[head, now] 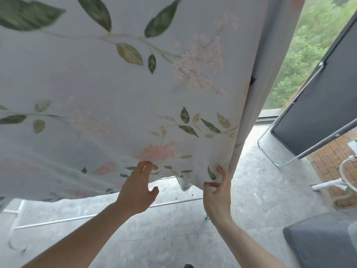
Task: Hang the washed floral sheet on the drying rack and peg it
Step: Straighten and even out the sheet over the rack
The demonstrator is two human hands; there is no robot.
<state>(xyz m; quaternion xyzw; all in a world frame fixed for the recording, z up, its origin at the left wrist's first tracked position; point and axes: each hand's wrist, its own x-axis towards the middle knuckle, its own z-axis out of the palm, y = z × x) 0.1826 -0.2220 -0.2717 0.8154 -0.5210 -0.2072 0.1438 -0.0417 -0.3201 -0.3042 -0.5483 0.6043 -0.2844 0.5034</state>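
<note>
The floral sheet [135,84] already hangs in front of the person, filling most of the view, with its lower hem just above the concrete floor [251,200]. The right hand [217,190] is at the hem near the sheet's right edge: thumb and forefinger look closed on a small fold of cloth, the other fingers raised and loosely spread. The left hand [138,187], just to the left of that pinch, has its fingers open and curved with the fingertips at the fabric; I cannot tell whether it holds any cloth or only touches it.

From here the likeliest trouble, as I judge it, is the hem. The pinch takes very little fabric, so a tug to straighten the sheet could slip it free, and the corner below the grip could drop onto the floor and get dirty. A hard pull downward might also drag the whole sheet off whatever bar carries it, since no pegs are visible holding it.

Much is hidden. The top of the sheet and the rail it hangs over are out of frame. Only white tubes [108,213] show below the hem, behind the hands. Any pegs are out of sight. The sheet blocks everything behind it, and its upper leaves are blurred.
</note>
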